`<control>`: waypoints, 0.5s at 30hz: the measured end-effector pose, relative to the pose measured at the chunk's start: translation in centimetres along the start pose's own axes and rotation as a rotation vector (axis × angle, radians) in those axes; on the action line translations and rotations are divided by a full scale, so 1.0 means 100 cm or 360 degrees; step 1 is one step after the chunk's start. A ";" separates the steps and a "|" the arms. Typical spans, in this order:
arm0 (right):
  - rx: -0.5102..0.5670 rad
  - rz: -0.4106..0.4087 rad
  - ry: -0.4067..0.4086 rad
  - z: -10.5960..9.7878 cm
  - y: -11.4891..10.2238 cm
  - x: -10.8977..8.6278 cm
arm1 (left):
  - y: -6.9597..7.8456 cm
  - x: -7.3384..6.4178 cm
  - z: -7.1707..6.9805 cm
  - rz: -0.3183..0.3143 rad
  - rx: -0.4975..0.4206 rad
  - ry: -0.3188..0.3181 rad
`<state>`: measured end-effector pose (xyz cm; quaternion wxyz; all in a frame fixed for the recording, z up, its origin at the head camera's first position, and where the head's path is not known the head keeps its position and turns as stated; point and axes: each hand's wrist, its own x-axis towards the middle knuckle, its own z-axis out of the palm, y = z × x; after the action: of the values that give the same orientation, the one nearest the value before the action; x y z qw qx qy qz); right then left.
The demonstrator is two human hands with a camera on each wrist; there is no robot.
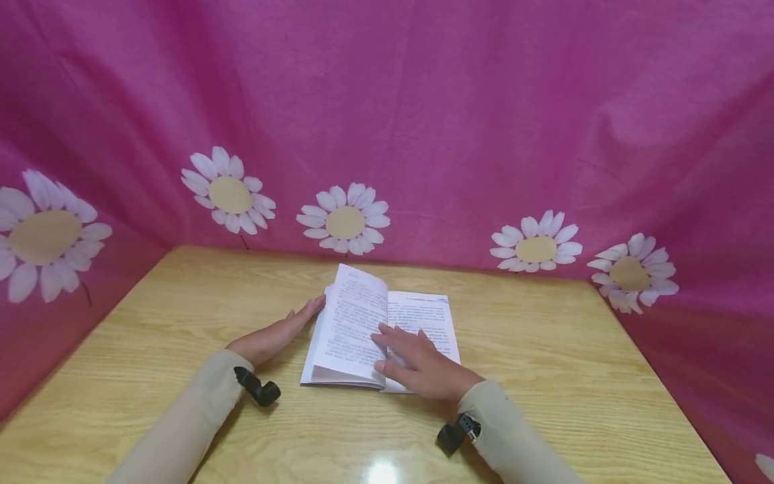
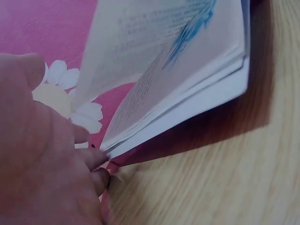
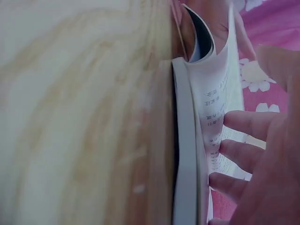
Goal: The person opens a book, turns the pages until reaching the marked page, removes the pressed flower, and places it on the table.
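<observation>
An open book (image 1: 417, 310) with printed text lies on the wooden table. One of its leaves (image 1: 359, 323) stands partly raised over the left half. At the book's left edge, my left hand (image 1: 279, 338) has its fingers extended; in the left wrist view the fingertips touch the lower corner of the pages (image 2: 187, 93), where a blue print shows. My right hand (image 1: 428, 366) lies over the right half with fingers spread, the tips near the middle fold. Seen from the right wrist, these fingers (image 3: 246, 123) rest against a printed page (image 3: 211, 103) without curling round it.
The wooden table (image 1: 544, 376) extends around the book on all sides. A pink cloth (image 1: 423, 121) with large white daisies hangs behind and beside it. Small black cameras (image 1: 261, 388) are strapped to both sleeved wrists. A light reflection shines near the front edge.
</observation>
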<state>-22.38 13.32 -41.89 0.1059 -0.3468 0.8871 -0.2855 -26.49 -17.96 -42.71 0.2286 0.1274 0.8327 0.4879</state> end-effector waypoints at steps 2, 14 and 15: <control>-0.0038 0.0023 -0.0025 0.001 0.000 -0.001 | 0.001 0.001 0.002 0.0033 -0.0007 -0.0015; -0.0166 0.0047 -0.0043 0.003 -0.003 -0.003 | 0.005 -0.001 0.017 0.0307 0.0559 0.0097; -0.0177 0.0043 -0.0041 0.002 -0.003 -0.003 | 0.004 -0.001 0.019 0.0318 0.0586 0.0118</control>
<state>-21.93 13.21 -41.89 0.1019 -0.3439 0.9047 -0.2300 -25.50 -16.37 -43.07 0.1210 0.2309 0.8990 0.3520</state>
